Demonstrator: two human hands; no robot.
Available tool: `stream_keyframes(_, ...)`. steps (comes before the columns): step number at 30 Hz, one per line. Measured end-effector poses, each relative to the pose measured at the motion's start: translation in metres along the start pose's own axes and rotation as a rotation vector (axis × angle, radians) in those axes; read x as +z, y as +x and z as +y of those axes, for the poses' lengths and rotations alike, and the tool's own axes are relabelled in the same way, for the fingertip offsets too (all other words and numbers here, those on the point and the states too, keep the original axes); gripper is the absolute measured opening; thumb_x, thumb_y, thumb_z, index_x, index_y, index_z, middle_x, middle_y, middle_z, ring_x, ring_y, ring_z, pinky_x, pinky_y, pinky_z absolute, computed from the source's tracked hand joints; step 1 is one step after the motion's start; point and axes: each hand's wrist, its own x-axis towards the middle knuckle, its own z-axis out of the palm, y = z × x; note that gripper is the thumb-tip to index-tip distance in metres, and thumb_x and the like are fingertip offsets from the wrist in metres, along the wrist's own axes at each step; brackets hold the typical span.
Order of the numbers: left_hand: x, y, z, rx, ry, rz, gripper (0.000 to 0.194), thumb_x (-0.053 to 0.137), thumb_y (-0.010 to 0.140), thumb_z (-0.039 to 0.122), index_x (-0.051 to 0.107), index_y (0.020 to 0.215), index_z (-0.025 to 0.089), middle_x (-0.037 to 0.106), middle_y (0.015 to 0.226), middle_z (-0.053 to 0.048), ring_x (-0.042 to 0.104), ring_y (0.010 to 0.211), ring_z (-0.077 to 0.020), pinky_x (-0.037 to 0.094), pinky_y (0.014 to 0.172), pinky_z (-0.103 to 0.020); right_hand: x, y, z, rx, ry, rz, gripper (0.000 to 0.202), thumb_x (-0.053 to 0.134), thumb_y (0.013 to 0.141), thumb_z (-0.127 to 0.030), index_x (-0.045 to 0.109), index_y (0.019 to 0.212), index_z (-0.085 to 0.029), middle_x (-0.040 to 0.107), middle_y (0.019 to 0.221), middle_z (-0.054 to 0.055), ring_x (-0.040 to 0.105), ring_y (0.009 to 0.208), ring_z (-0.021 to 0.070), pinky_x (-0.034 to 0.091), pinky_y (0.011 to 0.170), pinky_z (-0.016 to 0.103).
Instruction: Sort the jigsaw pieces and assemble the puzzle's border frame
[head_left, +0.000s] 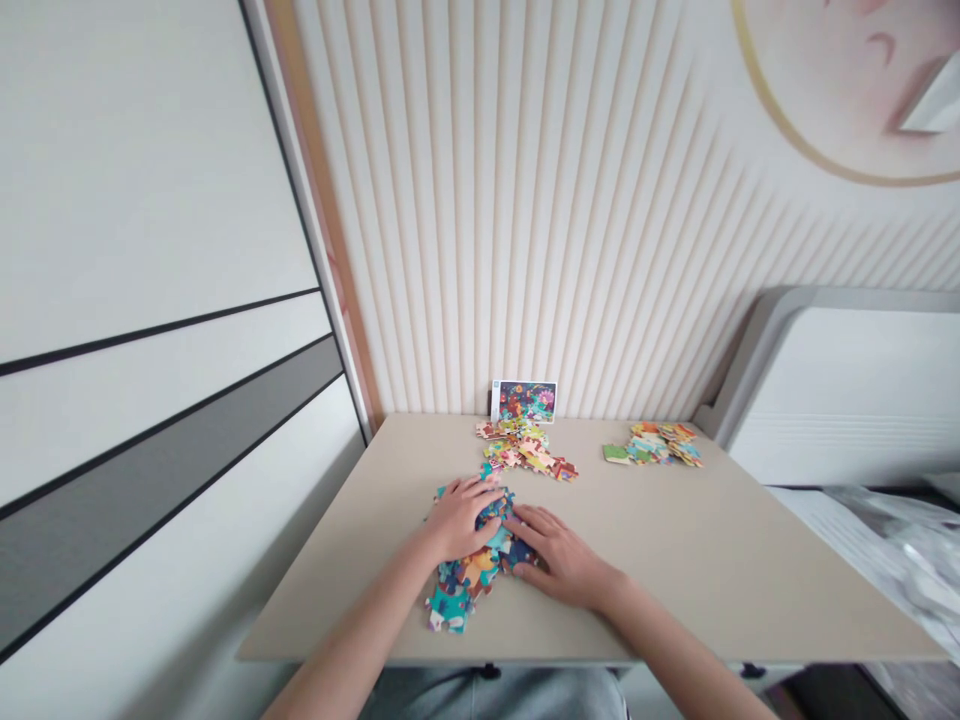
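A heap of dark blue and teal jigsaw pieces (476, 570) lies near the front of the table. My left hand (463, 518) rests palm down on the heap's upper left, its fingers stretched out over the pieces. At the heap's right side, my right hand (556, 556) lies with fingers spread and fingertips touching the pieces. Neither hand grips a piece that I can see. Part of the heap is hidden under my hands. Behind it spreads a second pile of yellow, pink and red jigsaw pieces (525, 448).
A small picture card (525, 401) with a colourful scene stands against the ribbed wall (480, 220). Farther right, a third pile of orange and green jigsaw pieces (660, 445) sits on the beige table (720, 560). A white cabinet (165, 480) borders the left; a grey-white headboard (855, 380) is at right.
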Motion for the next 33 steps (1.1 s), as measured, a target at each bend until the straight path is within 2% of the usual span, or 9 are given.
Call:
stream_keyframes(5,0.005,-0.002,0.013,-0.038,-0.004,0.040,0.053,0.050,0.100,0.048,0.052,0.151,0.031,0.056,0.153,-0.006,0.050,0.141,-0.0281,0.038,0.120,-0.048,0.004,-0.018,-0.006,0.073,-0.078,0.073,0.063,0.057,0.100,-0.047,0.044,0.158,-0.026,0.045,0.161,0.015,0.041,0.150,0.0315,0.031,0.125,0.055)
stream_keyframes(8,0.009,0.002,0.011,-0.100,0.005,0.080,0.052,0.046,0.102,0.045,0.052,0.151,0.028,0.053,0.154,-0.009,0.048,0.143,-0.0294,0.036,0.121,-0.050,0.006,-0.013,-0.012,0.105,-0.126,0.099,0.063,0.054,0.102,-0.045,0.040,0.160,-0.026,0.038,0.166,0.015,0.033,0.154,0.0340,0.025,0.125,0.062)
stream_keyframes(11,0.015,0.006,0.006,-0.140,0.004,0.086,0.050,0.044,0.102,0.044,0.055,0.148,0.026,0.055,0.154,-0.009,0.045,0.146,-0.0290,0.032,0.123,-0.049,0.009,-0.002,-0.028,0.069,-0.124,0.088,0.072,0.056,0.099,-0.058,0.034,0.163,-0.031,0.031,0.170,0.013,0.024,0.157,0.0372,0.016,0.125,0.068)
stream_keyframes(14,0.020,0.010,0.002,-0.174,-0.013,0.069,0.050,0.045,0.102,0.044,0.058,0.145,0.024,0.059,0.150,-0.009,0.047,0.145,-0.0280,0.034,0.123,-0.047,0.015,0.012,-0.047,0.045,-0.088,0.039,0.096,0.063,0.086,-0.076,0.028,0.164,-0.034,0.023,0.172,0.014,0.018,0.158,0.0416,0.012,0.123,0.073)
stream_keyframes(17,0.026,0.013,0.000,-0.217,-0.030,0.069,0.047,0.044,0.102,0.039,0.060,0.142,0.022,0.061,0.148,-0.009,0.051,0.142,-0.0265,0.035,0.122,-0.044,0.022,0.022,-0.054,0.102,-0.068,-0.008,0.110,0.067,0.078,-0.082,0.021,0.166,-0.034,0.015,0.173,0.016,0.014,0.158,0.0445,0.012,0.121,0.075)
stream_keyframes(21,0.033,0.016,0.006,-0.265,-0.048,0.107,0.044,0.037,0.104,0.031,0.061,0.138,0.018,0.065,0.141,-0.013,0.056,0.136,-0.0261,0.039,0.120,-0.043,0.022,0.017,-0.043,0.131,-0.067,-0.016,0.097,0.069,0.086,-0.068,0.021,0.166,-0.038,0.012,0.175,0.010,0.016,0.159,0.0400,0.015,0.122,0.071)
stream_keyframes(25,0.042,0.022,0.020,-0.295,-0.076,0.135,0.047,0.027,0.106,0.029,0.060,0.138,0.019,0.067,0.135,-0.014,0.059,0.132,-0.0254,0.043,0.115,-0.045,0.013,-0.002,-0.026,0.131,-0.080,0.011,0.088,0.066,0.093,-0.053,0.020,0.166,-0.036,0.022,0.173,0.009,0.020,0.159,0.0344,0.017,0.125,0.065)
stream_keyframes(28,0.047,0.024,0.031,-0.310,-0.099,0.125,0.048,0.026,0.107,0.030,0.056,0.142,0.018,0.064,0.140,-0.015,0.056,0.136,-0.0263,0.042,0.117,-0.047,0.002,-0.018,-0.013,0.136,-0.074,0.004,0.079,0.060,0.095,-0.051,0.028,0.165,-0.033,0.027,0.171,0.009,0.024,0.158,0.0328,0.018,0.125,0.063)
stream_keyframes(33,0.034,0.010,0.034,-0.260,-0.118,0.043,0.053,0.031,0.108,0.045,0.046,0.154,0.025,0.060,0.149,-0.010,0.053,0.141,-0.0240,0.042,0.117,-0.043,-0.018,-0.042,0.011,0.098,-0.055,0.004,0.069,0.059,0.096,-0.050,0.041,0.160,-0.031,0.035,0.168,0.009,0.028,0.157,0.0318,0.022,0.125,0.060)
